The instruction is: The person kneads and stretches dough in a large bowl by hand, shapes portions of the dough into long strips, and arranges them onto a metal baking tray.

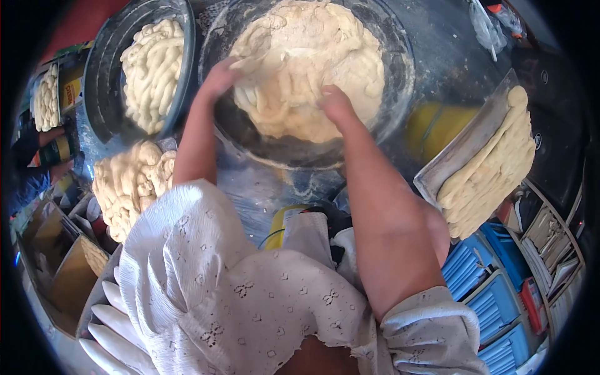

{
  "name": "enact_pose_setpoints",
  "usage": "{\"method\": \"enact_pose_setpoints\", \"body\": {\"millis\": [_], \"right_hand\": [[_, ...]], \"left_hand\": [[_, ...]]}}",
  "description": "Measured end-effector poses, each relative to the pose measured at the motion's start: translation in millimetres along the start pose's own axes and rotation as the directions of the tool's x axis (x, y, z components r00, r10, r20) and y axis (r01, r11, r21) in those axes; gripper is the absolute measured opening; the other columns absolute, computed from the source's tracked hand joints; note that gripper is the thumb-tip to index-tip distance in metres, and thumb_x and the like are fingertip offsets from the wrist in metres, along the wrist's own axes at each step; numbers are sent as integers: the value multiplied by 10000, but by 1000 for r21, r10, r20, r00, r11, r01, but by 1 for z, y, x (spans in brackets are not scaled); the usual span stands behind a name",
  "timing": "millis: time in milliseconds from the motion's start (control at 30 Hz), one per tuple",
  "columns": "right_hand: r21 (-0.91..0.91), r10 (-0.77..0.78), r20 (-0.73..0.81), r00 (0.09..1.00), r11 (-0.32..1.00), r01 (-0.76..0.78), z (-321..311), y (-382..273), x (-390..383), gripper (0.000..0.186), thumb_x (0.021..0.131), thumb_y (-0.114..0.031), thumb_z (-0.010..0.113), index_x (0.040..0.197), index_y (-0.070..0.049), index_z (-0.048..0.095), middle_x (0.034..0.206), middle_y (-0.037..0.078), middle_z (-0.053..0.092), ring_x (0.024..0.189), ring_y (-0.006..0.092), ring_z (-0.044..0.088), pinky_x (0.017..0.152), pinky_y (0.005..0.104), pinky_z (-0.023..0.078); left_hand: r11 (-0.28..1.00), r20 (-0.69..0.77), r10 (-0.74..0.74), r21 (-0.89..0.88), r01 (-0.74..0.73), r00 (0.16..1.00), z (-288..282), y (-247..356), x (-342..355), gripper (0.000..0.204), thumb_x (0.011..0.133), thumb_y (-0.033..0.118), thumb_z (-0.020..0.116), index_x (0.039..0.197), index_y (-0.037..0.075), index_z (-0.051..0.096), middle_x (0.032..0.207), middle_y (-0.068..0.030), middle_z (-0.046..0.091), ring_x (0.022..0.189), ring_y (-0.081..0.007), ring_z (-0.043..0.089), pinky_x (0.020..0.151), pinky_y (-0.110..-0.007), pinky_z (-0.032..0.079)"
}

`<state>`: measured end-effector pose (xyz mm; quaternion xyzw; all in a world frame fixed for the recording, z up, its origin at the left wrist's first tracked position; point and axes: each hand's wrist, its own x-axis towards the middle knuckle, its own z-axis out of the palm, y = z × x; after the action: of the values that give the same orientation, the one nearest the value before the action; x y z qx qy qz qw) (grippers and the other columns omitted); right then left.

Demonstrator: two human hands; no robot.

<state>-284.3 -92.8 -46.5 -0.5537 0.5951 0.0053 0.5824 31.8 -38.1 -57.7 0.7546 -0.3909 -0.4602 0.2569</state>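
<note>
A wide dark basin (400,94) in front of me holds a large mass of pale dough (306,56), floury on top and rough where it is worked. My left hand (220,80) reaches over the basin's left side, its fingers closed on the dough's left edge and slightly blurred. Right of the middle, my right hand (337,106) is pressed into the dough with its fingers curled in; the dough partly hides the fingertips. Both forearms come up from patterned white sleeves.
At upper left, a smaller dark tub (94,87) contains thick dough strands (153,75). More twisted dough (128,184) lies by my left forearm. A tray (431,172) of flattened dough (490,175) tilts at right, beside a yellow object (437,128). Blue slatted containers (494,306) stand at lower right.
</note>
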Motion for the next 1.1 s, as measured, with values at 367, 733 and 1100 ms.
{"method": "enact_pose_setpoints", "body": {"millis": [367, 733, 1100], "right_hand": [[492, -258, 484, 836, 870, -17, 63, -29, 3, 469, 831, -177, 561, 1269, -71, 434, 1155, 198, 517, 1051, 284, 532, 877, 317, 434], [192, -277, 267, 923, 954, 230, -9, -106, -35, 392, 737, -48, 607, 1126, -69, 557, 960, 90, 612, 883, 168, 564, 794, 291, 444], [-354, 17, 743, 669, 858, 372, 11, -39, -37, 396, 643, -61, 663, 1030, -132, 622, 950, 63, 632, 869, 182, 575, 742, 318, 444]], "left_hand": [[926, 101, 275, 241, -291, 956, 52, 141, -192, 345, 678, 121, 590, 991, -21, 562, 851, -205, 590, 778, -358, 575, 722, -385, 458], [822, 7, -325, -492, 287, 946, 42, 66, -75, 559, 891, 490, 411, 1087, -18, 539, 780, -89, 600, 628, -156, 559, 579, -284, 469], [546, -24, -515, -779, 307, 857, 116, -15, -33, 250, 874, 142, 478, 1036, -48, 487, 903, -149, 570, 730, -231, 597, 655, -344, 516]]}}
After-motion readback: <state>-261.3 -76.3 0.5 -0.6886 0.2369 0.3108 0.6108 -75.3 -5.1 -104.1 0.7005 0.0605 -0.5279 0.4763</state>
